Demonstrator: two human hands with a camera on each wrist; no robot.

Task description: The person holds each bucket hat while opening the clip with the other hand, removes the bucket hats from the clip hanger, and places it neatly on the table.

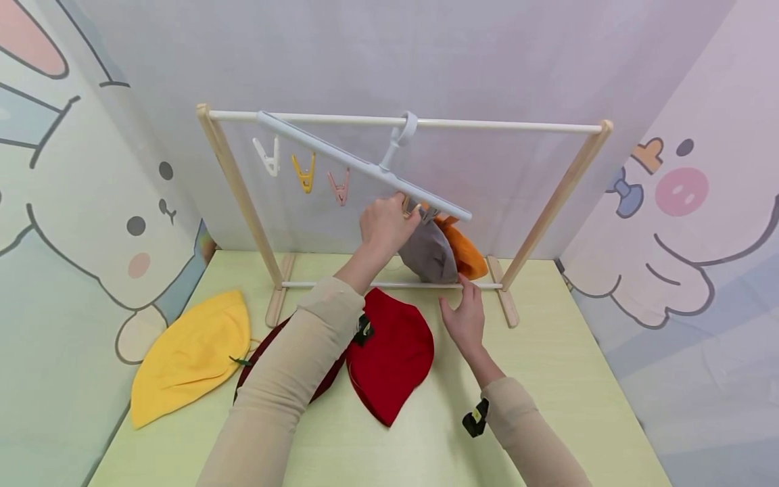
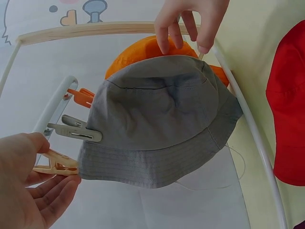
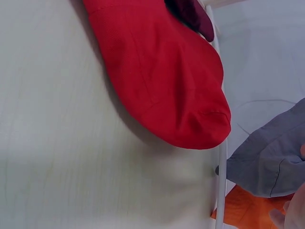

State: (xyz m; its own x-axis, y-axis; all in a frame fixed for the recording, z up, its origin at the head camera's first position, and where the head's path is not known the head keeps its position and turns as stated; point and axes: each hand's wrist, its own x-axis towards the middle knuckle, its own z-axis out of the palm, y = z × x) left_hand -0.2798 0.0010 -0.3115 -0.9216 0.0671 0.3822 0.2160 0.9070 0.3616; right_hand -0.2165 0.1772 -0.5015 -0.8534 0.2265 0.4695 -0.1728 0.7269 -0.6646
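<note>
A pale blue hanger [image 1: 359,162] hangs tilted from the white rail [image 1: 517,126], its right end low. My left hand [image 1: 386,220] pinches a peach clothespin [image 2: 59,164] at the brim edge of a grey bucket hat [image 2: 152,109]. Beside it, a grey clothespin [image 2: 71,129] grips the same brim. Behind the grey hat hangs an orange hat [image 1: 467,253], next to an orange clothespin [image 2: 82,97]. My right hand [image 1: 465,321] is at the lower end of the hats, fingertips against the fabric and thumb apart from the fingers.
White, yellow and pink clothespins [image 1: 339,187] hang toward the hanger's raised left end. A red hat [image 1: 392,352], a dark red hat [image 1: 328,379] and a yellow hat [image 1: 195,355] lie on the table [image 1: 438,433]. Wooden rack posts [image 1: 556,196] stand at both sides.
</note>
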